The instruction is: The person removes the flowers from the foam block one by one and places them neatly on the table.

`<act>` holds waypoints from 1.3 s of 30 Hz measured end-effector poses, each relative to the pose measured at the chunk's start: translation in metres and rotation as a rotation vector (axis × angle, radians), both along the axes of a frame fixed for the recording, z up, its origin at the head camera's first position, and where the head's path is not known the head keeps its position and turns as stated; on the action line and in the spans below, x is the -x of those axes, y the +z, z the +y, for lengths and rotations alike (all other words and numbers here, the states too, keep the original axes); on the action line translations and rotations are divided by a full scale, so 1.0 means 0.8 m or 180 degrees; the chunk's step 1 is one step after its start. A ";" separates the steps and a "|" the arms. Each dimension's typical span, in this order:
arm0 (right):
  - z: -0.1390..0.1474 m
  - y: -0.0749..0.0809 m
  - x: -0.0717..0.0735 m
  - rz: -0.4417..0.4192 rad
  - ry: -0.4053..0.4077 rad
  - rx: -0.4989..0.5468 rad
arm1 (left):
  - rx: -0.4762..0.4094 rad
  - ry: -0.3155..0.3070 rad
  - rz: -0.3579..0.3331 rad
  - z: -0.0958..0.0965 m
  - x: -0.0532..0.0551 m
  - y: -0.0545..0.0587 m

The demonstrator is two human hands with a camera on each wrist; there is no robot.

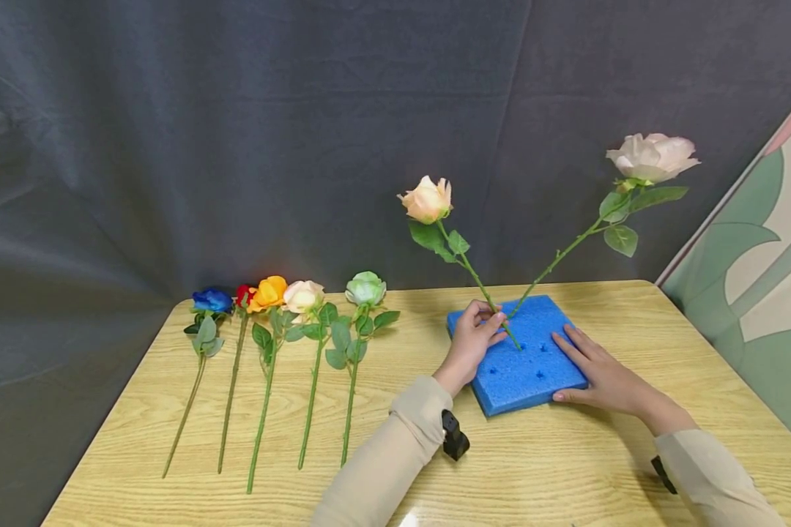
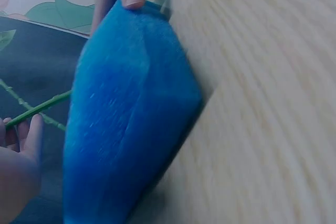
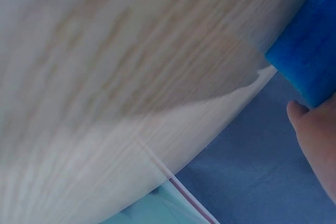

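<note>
My left hand point(image 1: 476, 338) pinches the green stem of a peach rose point(image 1: 428, 200) low down, its lower end right at the top of a blue foam block point(image 1: 514, 388). In the left wrist view the stem point(image 2: 42, 106) runs from the fingers to the block's edge. A pale pink rose point(image 1: 654, 158) stands in the block's far part, leaning to the right. My right hand point(image 1: 609, 380) rests along the block's right side, fingers spread over the edge; the right wrist view shows its thumb point(image 3: 298, 111) at a corner. Several small holes dot the foam.
To the left on the wooden table point(image 1: 171, 505) lie a blue rose point(image 1: 212, 300), a red rose point(image 1: 244, 294), an orange rose point(image 1: 268, 293), a cream-pink rose point(image 1: 304, 297) and a pale green rose point(image 1: 365, 288), side by side. A dark curtain point(image 1: 303, 146) hangs behind.
</note>
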State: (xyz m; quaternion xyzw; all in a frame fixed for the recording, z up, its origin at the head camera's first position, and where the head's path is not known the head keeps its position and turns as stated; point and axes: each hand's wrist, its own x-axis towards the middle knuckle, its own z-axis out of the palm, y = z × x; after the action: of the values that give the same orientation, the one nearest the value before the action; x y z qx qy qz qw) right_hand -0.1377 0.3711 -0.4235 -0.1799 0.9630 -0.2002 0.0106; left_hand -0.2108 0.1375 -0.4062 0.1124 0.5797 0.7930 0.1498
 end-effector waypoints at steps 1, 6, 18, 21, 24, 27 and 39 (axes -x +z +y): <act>0.000 0.000 0.000 0.0028 0.0008 -0.0011 | 0.0055 -0.0009 0.0027 -0.003 0.000 0.001; -0.003 0.001 -0.001 0.0106 0.0011 -0.0066 | 0.0294 -0.0073 0.0140 -0.021 -0.001 0.005; -0.019 0.009 -0.004 0.0040 0.0005 -0.0089 | 0.0612 -0.0093 0.0358 -0.065 -0.005 0.022; -0.021 0.006 -0.004 0.0107 0.0076 -0.0107 | 0.0602 -0.0127 0.0376 -0.076 -0.007 0.024; -0.023 0.003 -0.005 0.0131 0.0145 -0.0103 | 0.0596 -0.0174 0.0344 -0.089 -0.010 0.024; -0.025 0.004 -0.006 0.0096 0.0178 -0.0086 | 0.0635 -0.0230 0.0301 -0.102 -0.012 0.024; -0.027 0.002 -0.007 0.0216 0.0248 -0.0164 | 0.1091 -0.0356 0.0142 -0.149 -0.027 0.019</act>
State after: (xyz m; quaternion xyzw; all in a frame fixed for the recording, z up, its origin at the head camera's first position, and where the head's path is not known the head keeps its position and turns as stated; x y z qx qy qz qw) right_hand -0.1320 0.3494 -0.4222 -0.2237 0.9599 -0.1685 -0.0097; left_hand -0.1895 0.0182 -0.3909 0.1347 0.7024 0.6703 0.1977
